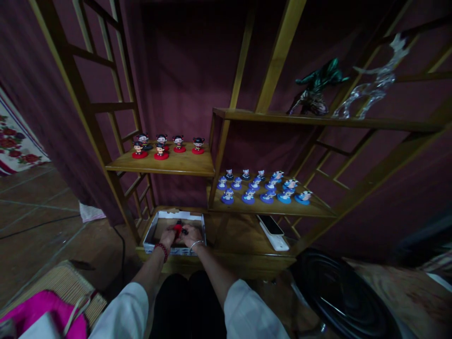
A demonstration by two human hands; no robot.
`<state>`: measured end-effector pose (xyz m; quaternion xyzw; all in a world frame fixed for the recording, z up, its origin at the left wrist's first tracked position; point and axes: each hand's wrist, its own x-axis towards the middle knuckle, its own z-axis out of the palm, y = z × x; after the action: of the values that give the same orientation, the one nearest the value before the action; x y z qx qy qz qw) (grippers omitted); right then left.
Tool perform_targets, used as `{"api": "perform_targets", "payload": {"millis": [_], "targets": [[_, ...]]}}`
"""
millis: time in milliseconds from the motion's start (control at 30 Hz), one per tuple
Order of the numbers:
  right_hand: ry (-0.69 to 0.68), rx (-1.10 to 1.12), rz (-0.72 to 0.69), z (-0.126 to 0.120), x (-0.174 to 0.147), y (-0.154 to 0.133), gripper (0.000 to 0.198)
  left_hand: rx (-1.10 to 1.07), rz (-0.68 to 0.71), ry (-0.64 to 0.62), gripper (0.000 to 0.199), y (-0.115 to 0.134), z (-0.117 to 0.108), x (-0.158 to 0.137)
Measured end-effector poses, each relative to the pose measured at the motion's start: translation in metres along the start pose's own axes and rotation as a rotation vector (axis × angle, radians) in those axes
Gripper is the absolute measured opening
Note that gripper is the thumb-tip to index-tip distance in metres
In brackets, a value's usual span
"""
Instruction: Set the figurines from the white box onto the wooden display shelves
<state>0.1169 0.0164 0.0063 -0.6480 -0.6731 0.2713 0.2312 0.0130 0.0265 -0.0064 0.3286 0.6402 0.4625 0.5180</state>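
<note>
Over a shallow white cardboard box (179,215) on the bottom shelf, my two hands come together around a small red and black figurine (178,228). My left hand (168,236) grips its red part from the left. On the other side my right hand (192,234) has its fingers closed at the black part. Much of the figurine is covered by my fingers. Several similar red-based figurines (179,144) with black hair stand on the left shelf (158,165) above the box.
Several purple- and blue-based figurines (248,196) stand in rows on the right shelf. A phone (271,225) lies on a white object (278,243) on the bottom shelf. Higher up are a green figure (318,87) and a clear deer (376,87). A black round stool (342,292) is at right.
</note>
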Motion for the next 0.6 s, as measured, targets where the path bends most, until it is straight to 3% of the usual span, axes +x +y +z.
{"api": "perform_targets", "payload": {"millis": [267, 600], "targets": [[0.028, 0.088, -0.02, -0.009, -0.011, -0.009, 0.026, -0.198, -0.095, 0.084, 0.012, 0.001, 0.005, -0.015], [0.061, 0.115, -0.036, -0.022, -0.029, -0.021, 0.031, -0.361, -0.083, 0.141, 0.007, 0.008, 0.005, -0.043]]}}
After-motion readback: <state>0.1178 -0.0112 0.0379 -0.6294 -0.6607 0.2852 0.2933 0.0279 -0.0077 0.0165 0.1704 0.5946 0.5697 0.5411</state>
